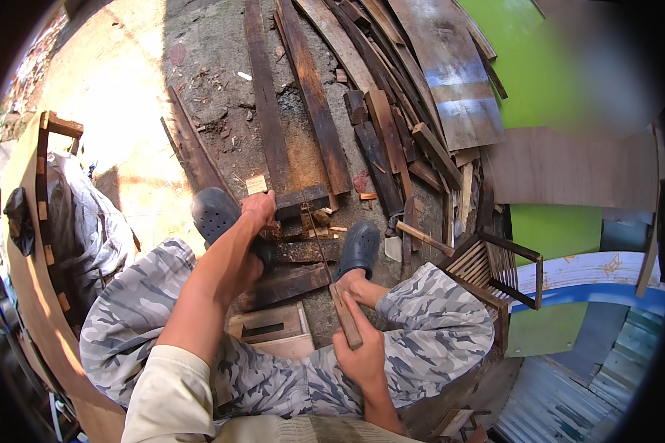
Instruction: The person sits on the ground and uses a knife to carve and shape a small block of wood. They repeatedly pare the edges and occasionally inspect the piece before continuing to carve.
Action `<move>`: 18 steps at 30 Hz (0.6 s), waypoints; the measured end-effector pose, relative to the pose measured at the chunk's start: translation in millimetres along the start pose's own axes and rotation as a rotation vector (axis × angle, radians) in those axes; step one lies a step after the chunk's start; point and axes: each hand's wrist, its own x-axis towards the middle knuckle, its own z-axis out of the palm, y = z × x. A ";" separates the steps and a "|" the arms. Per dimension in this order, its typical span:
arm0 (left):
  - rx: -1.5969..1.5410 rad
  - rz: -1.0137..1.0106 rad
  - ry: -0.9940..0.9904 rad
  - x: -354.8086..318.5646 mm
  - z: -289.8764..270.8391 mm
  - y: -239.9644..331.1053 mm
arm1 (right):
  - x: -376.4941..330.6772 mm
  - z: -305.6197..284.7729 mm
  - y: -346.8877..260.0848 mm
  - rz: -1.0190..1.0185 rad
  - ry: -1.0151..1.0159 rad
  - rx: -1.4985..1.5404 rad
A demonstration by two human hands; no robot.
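We log a rough, dark-brown wooden block (pixel 315 196) right of the left-foot dark-grey clog (pixel 216 212); left grip (pixel 258 210) hides its end, clasp indeterminable. Nearer than the clog, right grip (pixel 360 353) clamps a brown wooden-handled saw (pixel 346 317), thin blade indistinct.

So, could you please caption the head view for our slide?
Left hand on dark wood, right hand gripping a saw, among loose boards.

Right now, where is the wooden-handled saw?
The saw is just below the head view's centre, its handle in the right hand and its blade running up past the right foot's clog to the dark wood piece by the left hand.
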 end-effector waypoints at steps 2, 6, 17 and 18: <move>0.004 0.004 0.032 0.7 -0.4 6.8 | 64.2 25.6 13.1 0.035 -0.005 -0.041; 0.020 0.024 0.014 1.3 -2.1 9.5 | 113.1 70.9 58.8 -0.087 0.075 0.023; 0.009 0.061 0.029 3.9 -8.4 8.5 | 110.9 46.6 42.1 0.045 -0.091 -0.062; 0.021 0.082 0.002 2.5 -11.8 10.3 | 109.5 53.0 50.2 0.031 -0.035 0.002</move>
